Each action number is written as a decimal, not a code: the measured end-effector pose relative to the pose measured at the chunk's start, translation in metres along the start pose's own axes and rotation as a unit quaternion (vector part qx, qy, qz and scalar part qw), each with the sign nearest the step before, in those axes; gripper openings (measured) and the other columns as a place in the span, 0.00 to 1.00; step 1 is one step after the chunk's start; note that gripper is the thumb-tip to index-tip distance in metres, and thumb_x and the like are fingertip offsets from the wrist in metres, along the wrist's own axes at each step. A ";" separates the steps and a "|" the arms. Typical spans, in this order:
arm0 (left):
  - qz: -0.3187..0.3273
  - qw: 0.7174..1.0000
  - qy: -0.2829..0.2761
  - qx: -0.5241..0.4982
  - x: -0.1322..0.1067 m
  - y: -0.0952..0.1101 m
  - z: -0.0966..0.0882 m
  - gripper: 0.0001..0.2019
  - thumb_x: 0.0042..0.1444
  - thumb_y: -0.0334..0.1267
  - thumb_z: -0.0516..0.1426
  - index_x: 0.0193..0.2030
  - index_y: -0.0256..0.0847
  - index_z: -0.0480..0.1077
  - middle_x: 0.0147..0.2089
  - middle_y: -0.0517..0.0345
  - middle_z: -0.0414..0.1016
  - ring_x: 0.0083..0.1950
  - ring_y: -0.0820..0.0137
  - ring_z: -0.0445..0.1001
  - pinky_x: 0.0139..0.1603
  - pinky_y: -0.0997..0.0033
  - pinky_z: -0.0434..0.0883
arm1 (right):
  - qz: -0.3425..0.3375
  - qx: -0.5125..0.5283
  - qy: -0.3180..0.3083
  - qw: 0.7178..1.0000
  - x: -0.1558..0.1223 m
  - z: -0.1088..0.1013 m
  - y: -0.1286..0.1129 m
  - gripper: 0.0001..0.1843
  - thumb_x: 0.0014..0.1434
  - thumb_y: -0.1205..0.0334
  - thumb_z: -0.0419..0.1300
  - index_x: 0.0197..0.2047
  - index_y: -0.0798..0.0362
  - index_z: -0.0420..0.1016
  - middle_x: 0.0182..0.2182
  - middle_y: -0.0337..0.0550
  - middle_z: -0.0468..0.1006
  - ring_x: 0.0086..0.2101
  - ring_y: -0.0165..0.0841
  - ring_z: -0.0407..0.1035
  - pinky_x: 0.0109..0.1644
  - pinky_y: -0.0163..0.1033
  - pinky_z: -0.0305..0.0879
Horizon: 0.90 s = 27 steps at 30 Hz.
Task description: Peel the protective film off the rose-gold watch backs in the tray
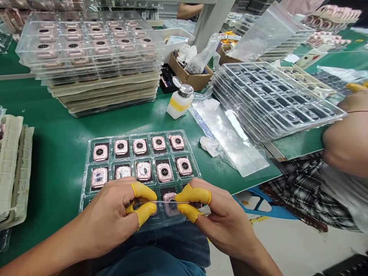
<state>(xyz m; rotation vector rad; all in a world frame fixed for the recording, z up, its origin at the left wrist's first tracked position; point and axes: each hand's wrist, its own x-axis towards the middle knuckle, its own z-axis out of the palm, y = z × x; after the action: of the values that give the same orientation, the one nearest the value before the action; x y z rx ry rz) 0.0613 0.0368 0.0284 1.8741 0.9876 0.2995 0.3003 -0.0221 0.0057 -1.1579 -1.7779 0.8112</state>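
Between my two hands stretches a thin clear strip of plastic (165,201), seen nearly edge-on. My left hand (115,214) pinches one end with thumb and finger in yellow finger cots. At the other end my right hand (220,214) pinches it the same way, also in yellow cots. Just beyond and below lies a clear plastic tray (112,138) with rows of pink watch cases (164,172), their backs facing up. Some of them carry a shiny round patch, and the near row is partly hidden by my hands.
A tall stack of filled clear trays (94,57) stands at the back left. A white pump bottle (179,102) with its lid up is behind the tray. Plastic bags (230,134) and stacked trays (276,96) lie to the right, near another person's arm (349,138).
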 end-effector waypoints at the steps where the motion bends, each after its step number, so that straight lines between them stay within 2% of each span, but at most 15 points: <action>1: 0.014 1.000 0.005 0.013 0.000 0.001 0.001 0.06 0.63 0.38 0.59 0.43 0.48 0.79 0.33 0.63 0.75 0.33 0.71 0.72 0.32 0.72 0.65 | -0.002 0.001 0.000 1.000 0.001 0.000 0.000 0.04 0.65 0.69 0.64 0.38 0.51 0.77 0.26 0.38 0.73 0.28 0.30 0.67 0.30 0.35 0.62; 4: 0.032 0.999 -0.006 0.041 0.002 0.003 0.002 0.05 0.62 0.39 0.61 0.42 0.47 0.78 0.33 0.63 0.73 0.35 0.69 0.70 0.34 0.70 0.64 | -0.014 0.002 0.000 1.000 0.002 0.000 0.002 0.04 0.65 0.68 0.63 0.38 0.51 0.78 0.25 0.38 0.73 0.27 0.30 0.66 0.29 0.36 0.61; 10: -0.030 0.997 -0.056 0.037 0.013 0.011 0.001 0.08 0.64 0.35 0.56 0.38 0.48 0.77 0.34 0.64 0.75 0.35 0.70 0.71 0.34 0.71 0.64 | -0.017 -0.004 -0.011 1.000 0.000 -0.005 0.006 0.05 0.65 0.69 0.63 0.38 0.50 0.79 0.25 0.37 0.72 0.27 0.31 0.66 0.30 0.37 0.61; 12: -0.044 0.996 -0.067 0.044 0.018 0.014 0.001 0.08 0.64 0.36 0.56 0.37 0.48 0.77 0.34 0.63 0.75 0.34 0.70 0.71 0.32 0.72 0.64 | -0.016 -0.020 -0.021 0.999 -0.001 -0.009 0.008 0.05 0.64 0.69 0.64 0.42 0.50 0.79 0.27 0.38 0.72 0.29 0.31 0.66 0.31 0.37 0.62; 15: -0.056 0.993 -0.078 0.064 0.023 0.021 0.002 0.08 0.62 0.37 0.56 0.35 0.48 0.78 0.33 0.63 0.75 0.32 0.70 0.71 0.29 0.73 0.63 | -0.007 -0.038 -0.026 0.999 -0.001 -0.017 0.010 0.14 0.62 0.72 0.64 0.50 0.51 0.77 0.35 0.42 0.76 0.34 0.33 0.68 0.35 0.38 0.66; 17: -0.057 0.992 -0.077 0.080 0.027 0.026 0.002 0.09 0.61 0.36 0.56 0.34 0.47 0.78 0.31 0.63 0.74 0.30 0.70 0.70 0.28 0.73 0.62 | -0.020 -0.041 -0.028 0.999 0.001 -0.022 0.011 0.16 0.62 0.74 0.61 0.52 0.51 0.75 0.38 0.44 0.76 0.37 0.34 0.69 0.37 0.39 0.67; 20: -0.045 0.990 -0.071 0.114 0.034 0.031 0.004 0.11 0.61 0.35 0.54 0.33 0.46 0.77 0.28 0.63 0.73 0.28 0.70 0.68 0.27 0.72 0.60 | -0.055 -0.054 -0.046 0.996 0.010 -0.026 0.013 0.14 0.60 0.76 0.57 0.45 0.50 0.72 0.35 0.43 0.76 0.36 0.34 0.68 0.37 0.40 0.66; 23: -0.015 0.984 -0.062 0.166 0.040 0.033 0.006 0.10 0.56 0.30 0.53 0.30 0.45 0.75 0.25 0.63 0.70 0.28 0.69 0.66 0.29 0.69 0.59 | -0.102 -0.109 -0.063 0.987 0.019 -0.028 0.017 0.13 0.57 0.78 0.55 0.37 0.48 0.67 0.32 0.41 0.77 0.32 0.35 0.66 0.34 0.40 0.63; 27: -0.004 0.976 -0.065 0.210 0.046 0.030 0.009 0.08 0.49 0.27 0.52 0.24 0.43 0.66 0.23 0.63 0.66 0.28 0.69 0.64 0.31 0.67 0.57 | -0.189 -0.194 -0.067 0.960 0.026 -0.032 0.024 0.10 0.63 0.74 0.57 0.37 0.47 0.71 0.32 0.41 0.81 0.30 0.35 0.67 0.34 0.41 0.64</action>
<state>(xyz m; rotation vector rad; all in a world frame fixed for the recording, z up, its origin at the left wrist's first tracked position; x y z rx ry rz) 0.1110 0.0594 0.0395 2.2365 1.0241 -0.0437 0.3324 0.0137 0.0066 -0.9683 -2.2515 0.3265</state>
